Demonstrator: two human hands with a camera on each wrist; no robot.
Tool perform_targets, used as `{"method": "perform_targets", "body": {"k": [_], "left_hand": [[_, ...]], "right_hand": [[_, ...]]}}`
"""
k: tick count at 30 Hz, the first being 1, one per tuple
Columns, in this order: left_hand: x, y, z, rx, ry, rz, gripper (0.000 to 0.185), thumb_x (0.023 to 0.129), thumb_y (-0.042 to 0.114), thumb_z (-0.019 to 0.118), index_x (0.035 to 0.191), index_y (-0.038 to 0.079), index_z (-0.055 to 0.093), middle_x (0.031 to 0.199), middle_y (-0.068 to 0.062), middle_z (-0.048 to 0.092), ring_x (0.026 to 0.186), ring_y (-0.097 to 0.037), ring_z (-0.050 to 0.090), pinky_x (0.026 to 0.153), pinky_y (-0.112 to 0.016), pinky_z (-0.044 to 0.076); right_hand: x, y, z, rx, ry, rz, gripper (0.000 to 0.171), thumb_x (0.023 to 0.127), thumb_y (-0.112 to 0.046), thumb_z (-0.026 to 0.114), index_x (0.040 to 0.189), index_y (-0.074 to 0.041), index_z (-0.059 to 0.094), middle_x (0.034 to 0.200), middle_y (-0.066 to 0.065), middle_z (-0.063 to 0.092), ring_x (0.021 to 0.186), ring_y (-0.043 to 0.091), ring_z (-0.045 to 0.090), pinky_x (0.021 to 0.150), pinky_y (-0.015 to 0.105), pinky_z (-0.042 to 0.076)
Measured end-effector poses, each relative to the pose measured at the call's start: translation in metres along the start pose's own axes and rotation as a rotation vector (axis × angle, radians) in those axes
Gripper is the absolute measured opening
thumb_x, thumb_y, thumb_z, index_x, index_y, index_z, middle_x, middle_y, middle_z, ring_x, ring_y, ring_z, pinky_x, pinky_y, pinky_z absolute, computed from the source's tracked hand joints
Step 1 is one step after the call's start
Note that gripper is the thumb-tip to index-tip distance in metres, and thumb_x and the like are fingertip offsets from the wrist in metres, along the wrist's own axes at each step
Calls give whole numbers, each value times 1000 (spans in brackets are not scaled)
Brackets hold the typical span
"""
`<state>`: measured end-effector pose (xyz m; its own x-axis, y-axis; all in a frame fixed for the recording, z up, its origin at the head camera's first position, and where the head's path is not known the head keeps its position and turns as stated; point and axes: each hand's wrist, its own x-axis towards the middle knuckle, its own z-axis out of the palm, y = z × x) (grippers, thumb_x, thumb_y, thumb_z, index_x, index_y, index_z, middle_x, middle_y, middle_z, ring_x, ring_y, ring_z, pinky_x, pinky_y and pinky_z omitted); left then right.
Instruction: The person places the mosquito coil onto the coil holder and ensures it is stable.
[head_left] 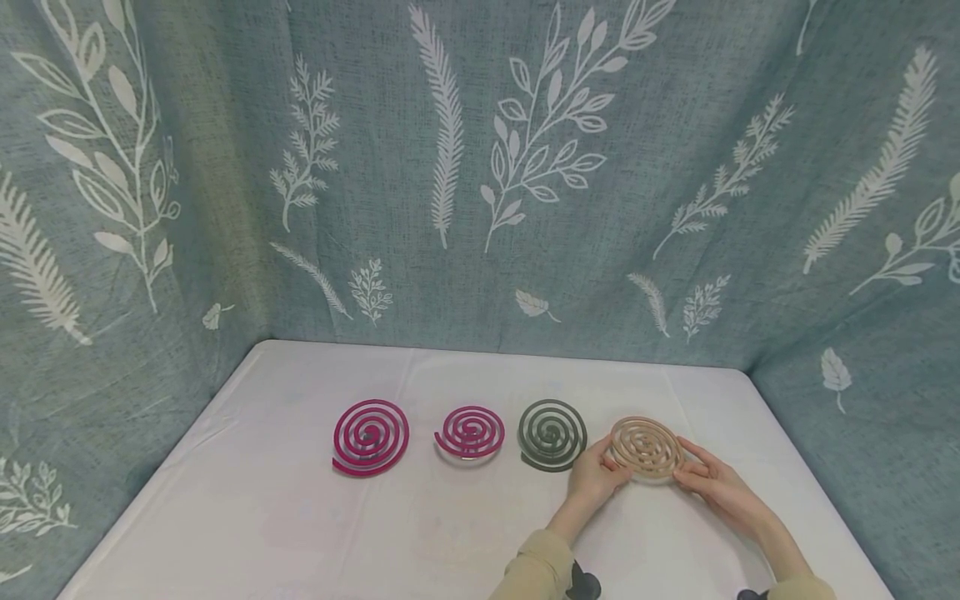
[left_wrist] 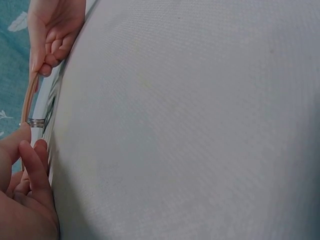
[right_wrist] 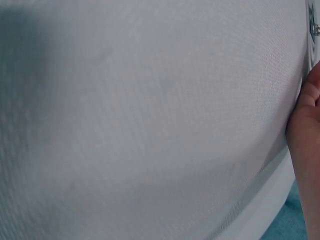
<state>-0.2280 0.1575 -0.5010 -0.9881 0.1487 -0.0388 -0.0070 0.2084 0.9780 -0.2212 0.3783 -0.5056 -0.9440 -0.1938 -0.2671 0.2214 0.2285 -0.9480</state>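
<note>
Where the white worktop (head_left: pixel 300 517) meets the leaf-printed curtain (head_left: pixel 480 167), four spiral coils are laid in a row: a large pink coil (head_left: pixel 371 437) at the far left, a smaller pink coil (head_left: pixel 470 432) beside it, then a dark green coil (head_left: pixel 552 434), and at the right end a beige coil (head_left: pixel 646 447), just beside the green one. The beige coil is held at both edges. Its left rim is pinched by the left hand (head_left: pixel 595 477), whose thumb and fingers (left_wrist: pixel 35 160) are curled round it, as is seen in the left wrist view, where the coil appears edge-on and slightly raised above the cloth on a small metal stand (left_wrist: pixel 36 122). Its right rim is gripped by the right hand (head_left: pixel 711 483), the fingers being bent against the edge in the head view; in the right wrist view only a sliver of that hand is shown. Pale sleeves (head_left: pixel 536 571) are seen at the lower edge.
</note>
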Motion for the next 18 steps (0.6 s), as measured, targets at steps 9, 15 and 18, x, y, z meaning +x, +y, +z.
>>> {"method": "perform_targets", "body": {"k": [9,15,18], "left_hand": [[1,-1,1,17,-1,5,62,71,7,72,128,5,48,63,6,48,46,-2,44,42,-12,36],[1,-2,1,25,-4,3,62,71,8,72,128,5,47,63,7,48,46,-2,44,42,-11,35],[1,-2,1,24,-1,-1,62,71,8,72,128,5,47,62,6,48,46,-2,44,42,-12,35]], "right_hand": [[0,-1,0,-1,5,11,77,88,-19,55,143,-5,3,86,-6,55,82,3,50,79,17,42],[0,-2,1,-8,13,19,77,88,-19,56,143,-5,3,85,-7,55,81,2,50,78,17,42],[0,-1,1,-18,14,20,77,88,-20,56,143,-5,3,85,-7,55,81,3,50,78,18,42]]}}
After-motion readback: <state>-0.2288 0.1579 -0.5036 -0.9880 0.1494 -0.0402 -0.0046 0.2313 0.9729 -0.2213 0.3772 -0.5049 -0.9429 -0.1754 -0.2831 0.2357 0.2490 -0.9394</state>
